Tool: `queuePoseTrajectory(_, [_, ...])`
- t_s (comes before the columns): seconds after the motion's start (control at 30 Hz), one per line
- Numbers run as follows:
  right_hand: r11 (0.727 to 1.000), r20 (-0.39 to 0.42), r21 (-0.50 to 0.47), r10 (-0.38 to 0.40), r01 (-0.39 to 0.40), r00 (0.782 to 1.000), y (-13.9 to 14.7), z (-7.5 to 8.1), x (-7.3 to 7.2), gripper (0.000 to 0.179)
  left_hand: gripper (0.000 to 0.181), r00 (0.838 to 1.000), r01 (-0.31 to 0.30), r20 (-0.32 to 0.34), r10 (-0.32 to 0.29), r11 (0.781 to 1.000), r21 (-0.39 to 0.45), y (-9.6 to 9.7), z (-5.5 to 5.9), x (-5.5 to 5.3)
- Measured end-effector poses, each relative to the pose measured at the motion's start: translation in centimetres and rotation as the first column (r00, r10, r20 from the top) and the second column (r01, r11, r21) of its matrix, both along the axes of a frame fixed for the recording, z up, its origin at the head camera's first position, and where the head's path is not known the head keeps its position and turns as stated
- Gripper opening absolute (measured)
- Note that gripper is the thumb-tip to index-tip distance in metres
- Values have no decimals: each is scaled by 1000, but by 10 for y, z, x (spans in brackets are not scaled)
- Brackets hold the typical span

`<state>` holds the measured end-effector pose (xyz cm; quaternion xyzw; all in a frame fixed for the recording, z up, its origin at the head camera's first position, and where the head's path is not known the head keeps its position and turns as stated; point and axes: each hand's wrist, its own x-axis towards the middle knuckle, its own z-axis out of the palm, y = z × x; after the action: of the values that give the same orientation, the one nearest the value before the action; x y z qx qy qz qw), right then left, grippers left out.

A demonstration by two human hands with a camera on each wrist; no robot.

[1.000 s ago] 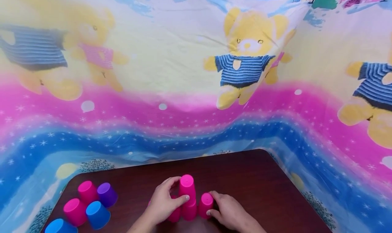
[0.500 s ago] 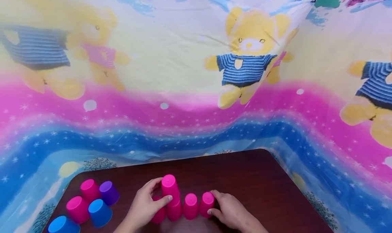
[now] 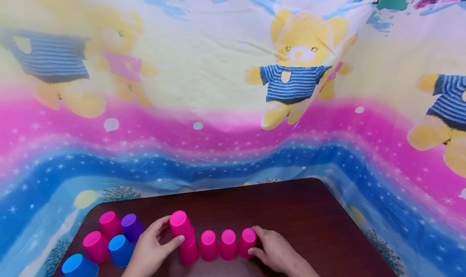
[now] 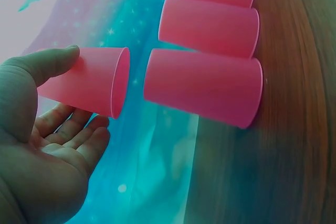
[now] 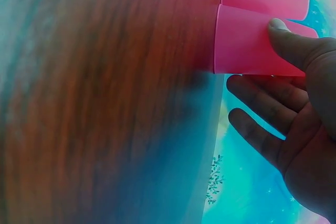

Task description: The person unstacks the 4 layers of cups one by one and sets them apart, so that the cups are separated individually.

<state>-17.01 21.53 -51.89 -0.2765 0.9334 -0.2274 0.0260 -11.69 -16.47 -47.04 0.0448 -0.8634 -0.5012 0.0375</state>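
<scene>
My left hand holds an upside-down pink cup between thumb and fingers at the left end of a row of pink cups. In the left wrist view a gap shows between the rim of this held cup and the base of the end cup below it. Several upside-down pink cups stand side by side in the row, among them a middle cup. At the row's right end my right hand pinches the last pink cup, whose rim is on the table, with thumb in front and fingers behind.
To the left of my left hand stands a group of upside-down cups: a purple cup, a blue cup, another blue cup and two pink cups. Behind the dark wooden table hangs a bear-print cloth.
My left hand has carried its pink cup leftward along the row, from above a middle cup to above the left-end cup. The right hand has stayed at the right-end cup.
</scene>
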Motion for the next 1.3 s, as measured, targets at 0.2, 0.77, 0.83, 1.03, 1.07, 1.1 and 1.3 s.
queuePoseTrajectory(0.2, [1000, 19, -2, 1, -1, 1000, 0, 0, 0, 53, 93, 999, -33, 41, 33, 999, -2, -12, -4, 5])
queuePoseTrajectory(0.77, [1000, 18, -15, 12, -12, 1000, 0, 0, -1, 51, 96, 992, -102, 68, 103, 994, -27, -39, -19, 22])
queuePoseTrajectory(0.83, [1000, 23, -15, 13, -13, 1000, 0, 0, -1, 52, 99, 989, -112, 94, 114, 993, -30, -42, -21, 22])
queuePoseTrajectory(1.03, [1000, 8, -3, 11, -11, 1000, 0, 0, 0, 51, 102, 981, -137, 132, 139, 990, -28, -52, -30, 23])
queuePoseTrajectory(1.07, [1000, 5, -3, 12, -12, 1000, 0, -1, 0, 51, 103, 980, -141, 137, 143, 990, -27, -54, -31, 23])
queuePoseTrajectory(1.1, [1000, 8, -5, 12, -12, 1000, 0, -1, 0, 51, 104, 978, -147, 143, 149, 989, -23, -55, -33, 24])
queuePoseTrajectory(1.3, [1000, 19, -7, 8, -8, 1000, 0, -1, -1, 52, 108, 971, -176, 163, 177, 984, -16, -64, -42, 27])
